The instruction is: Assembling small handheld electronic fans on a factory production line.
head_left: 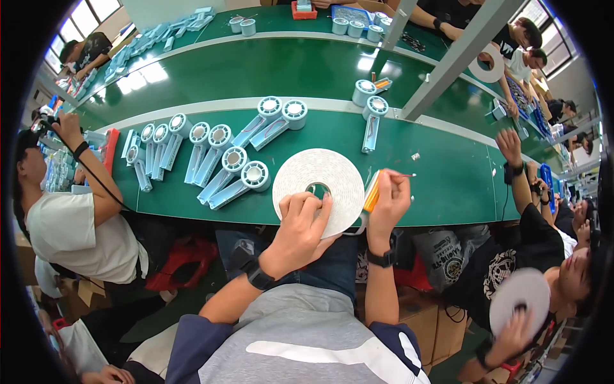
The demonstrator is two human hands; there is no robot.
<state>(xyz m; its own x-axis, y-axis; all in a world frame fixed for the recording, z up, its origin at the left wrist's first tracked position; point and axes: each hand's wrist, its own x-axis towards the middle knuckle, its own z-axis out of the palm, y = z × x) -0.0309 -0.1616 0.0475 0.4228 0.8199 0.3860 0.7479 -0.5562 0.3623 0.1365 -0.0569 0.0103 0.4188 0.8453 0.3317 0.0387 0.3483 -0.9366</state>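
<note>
I count one roll of white tape (342, 179), a broad flat disc with fine concentric rings and a round central hole, held at the near edge of the glossy green table (441, 179). The left hand (299, 221) grips it, fingers curled at the hole. The right hand (391, 198) is closed on one orange piece (371, 195), smooth and oblong, just right of the roll; one thin red wire (407, 175) protrudes beside its fingers. One narrow white strip (363, 224) curves between roll and right hand. I count ten pale-blue fan housings (255, 175) left of the roll, smooth and plastic-looking, with round vented heads and trough-shaped handles; two similar units (375, 107) lie beyond it, to the right.
</note>
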